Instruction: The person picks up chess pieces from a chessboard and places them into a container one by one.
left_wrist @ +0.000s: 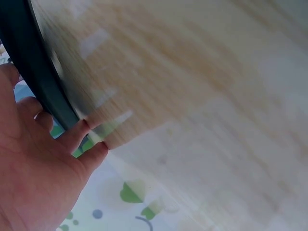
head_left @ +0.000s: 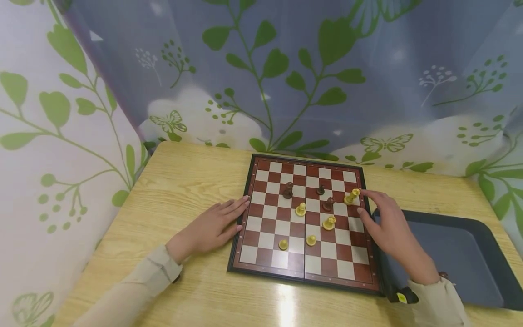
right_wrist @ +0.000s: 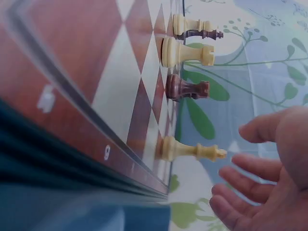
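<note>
A checkered chessboard [head_left: 304, 272] lies on the table with several cream and dark pieces standing on it. Close to a tall cream chess piece [head_left: 351, 197] with a crown-like top is my right hand [head_left: 388, 222], thumb and fingers spread apart around nothing. In the right wrist view this tall piece [right_wrist: 195, 150] stands upright just beyond the fingertips. A cream rook [right_wrist: 187, 53] and a dark rook [right_wrist: 187, 89] stand farther in. My left hand [head_left: 210, 225] rests at the board's left edge, its fingers extended; the left wrist view shows its fingertips by the board's dark side [left_wrist: 36, 62].
A dark grey tray [head_left: 457, 245] sits against the board's right side, with a small dark piece [head_left: 443, 274] in it beside my right wrist. Behind the wooden table [head_left: 192, 172] hangs a leaf-patterned curtain [head_left: 286, 91].
</note>
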Tool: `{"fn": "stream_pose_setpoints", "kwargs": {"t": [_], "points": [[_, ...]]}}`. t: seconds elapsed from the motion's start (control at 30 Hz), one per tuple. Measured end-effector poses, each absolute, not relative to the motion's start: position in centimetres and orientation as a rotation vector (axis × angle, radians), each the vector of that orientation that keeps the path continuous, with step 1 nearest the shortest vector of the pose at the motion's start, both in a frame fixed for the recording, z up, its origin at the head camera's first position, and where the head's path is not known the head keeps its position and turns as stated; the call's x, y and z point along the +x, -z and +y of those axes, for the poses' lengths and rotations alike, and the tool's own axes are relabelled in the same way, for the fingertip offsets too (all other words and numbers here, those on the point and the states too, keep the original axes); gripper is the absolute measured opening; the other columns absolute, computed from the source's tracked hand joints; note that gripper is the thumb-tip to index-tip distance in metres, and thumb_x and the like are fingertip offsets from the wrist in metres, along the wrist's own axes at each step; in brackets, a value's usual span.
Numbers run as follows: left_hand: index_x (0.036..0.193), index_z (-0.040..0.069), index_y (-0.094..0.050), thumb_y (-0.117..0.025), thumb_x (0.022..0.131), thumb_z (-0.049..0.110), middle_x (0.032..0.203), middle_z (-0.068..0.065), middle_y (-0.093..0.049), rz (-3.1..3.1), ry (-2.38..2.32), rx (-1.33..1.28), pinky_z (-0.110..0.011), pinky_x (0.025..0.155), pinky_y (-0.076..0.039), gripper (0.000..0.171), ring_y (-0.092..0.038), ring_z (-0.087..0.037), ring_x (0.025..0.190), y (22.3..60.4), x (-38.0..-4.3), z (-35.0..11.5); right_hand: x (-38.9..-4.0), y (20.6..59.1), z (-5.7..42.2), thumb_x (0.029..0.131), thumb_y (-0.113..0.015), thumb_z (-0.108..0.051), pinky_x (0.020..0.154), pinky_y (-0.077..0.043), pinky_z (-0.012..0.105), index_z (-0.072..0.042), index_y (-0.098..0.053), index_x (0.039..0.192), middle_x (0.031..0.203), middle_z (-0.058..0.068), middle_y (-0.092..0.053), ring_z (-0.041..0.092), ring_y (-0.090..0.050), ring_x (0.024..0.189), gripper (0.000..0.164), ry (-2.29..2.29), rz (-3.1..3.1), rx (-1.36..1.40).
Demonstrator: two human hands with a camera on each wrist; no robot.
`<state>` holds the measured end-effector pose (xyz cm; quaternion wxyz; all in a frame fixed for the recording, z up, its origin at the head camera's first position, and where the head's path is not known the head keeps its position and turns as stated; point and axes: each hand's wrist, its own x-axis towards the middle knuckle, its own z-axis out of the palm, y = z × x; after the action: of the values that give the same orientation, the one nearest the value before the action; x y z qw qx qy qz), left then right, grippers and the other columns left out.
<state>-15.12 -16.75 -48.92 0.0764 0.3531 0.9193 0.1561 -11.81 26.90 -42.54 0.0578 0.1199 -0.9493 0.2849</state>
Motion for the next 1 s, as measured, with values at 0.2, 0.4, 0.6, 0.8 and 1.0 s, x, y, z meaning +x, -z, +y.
{"fn": "stream_pose_setpoints", "kwargs": {"t": [0.2, 0.4, 0.6, 0.8, 1.0], "points": [[0.164, 0.02, -0.02, -0.035, 0.11, 0.046, 0.17, 0.006, -0.014, 2.754, -0.472, 1.059, -0.056, 0.122, -0.028, 0.062, -0.029, -0.035, 0.152, 49.1, -15.0, -16.8, -14.0, 42.4, 27.1, 0.105, -0.058, -0.019, 0.107, -0.031, 0.073, 0.01, -0.033, 0.153, 0.152, 0.038, -0.036, 0.057, -0.032, 0.139, 0.062, -0.888, -3.093, 0.311], [0.163, 0.019, -0.022, -0.037, 0.11, 0.045, 0.17, 0.004, -0.016, 2.776, -0.484, 1.068, -0.057, 0.121, -0.029, 0.062, -0.031, -0.036, 0.151, 48.9, -15.0, -16.8, -14.7, 42.1, 26.9, 0.103, -0.059, -0.017, 0.108, -0.032, 0.073, 0.011, -0.033, 0.153, 0.151, 0.039, -0.036, 0.058, -0.032, 0.139, 0.062, -0.891, -3.162, 0.342], [0.163, 0.016, -0.024, -0.039, 0.11, 0.044, 0.17, 0.001, -0.018, 2.782, -0.484, 1.091, -0.059, 0.12, -0.03, 0.062, -0.032, -0.039, 0.15, 48.7, -14.9, -16.9, -15.3, 41.6, 26.9, 0.103, -0.059, -0.016, 0.106, -0.037, 0.072, 0.006, -0.046, 0.147, 0.149, 0.035, -0.042, 0.056, -0.036, 0.138, 0.051, -0.903, -3.17, 0.381], [0.163, 0.014, -0.025, -0.04, 0.109, 0.042, 0.17, 0.0, -0.019, 2.769, -0.508, 1.093, -0.059, 0.12, -0.029, 0.062, -0.032, -0.04, 0.15, 48.5, -14.8, -16.8, -16.6, 41.5, 27.5, 0.1, -0.065, -0.016, 0.084, -0.051, 0.056, 0.006, -0.062, 0.129, 0.135, 0.032, -0.057, 0.05, -0.055, 0.121, 0.036, -0.854, -3.145, 0.433], [0.163, 0.015, -0.025, -0.041, 0.109, 0.041, 0.17, 0.0, -0.019, 2.773, -0.507, 1.112, -0.059, 0.12, -0.031, 0.061, -0.033, -0.04, 0.149, 48.6, -14.8, -16.7, -17.5, 41.9, 28.0, 0.099, -0.066, -0.014, 0.081, -0.051, 0.053, 0.001, -0.069, 0.117, 0.129, 0.029, -0.061, 0.046, -0.059, 0.114, 0.023, -0.825, -3.118, 0.428]]}}
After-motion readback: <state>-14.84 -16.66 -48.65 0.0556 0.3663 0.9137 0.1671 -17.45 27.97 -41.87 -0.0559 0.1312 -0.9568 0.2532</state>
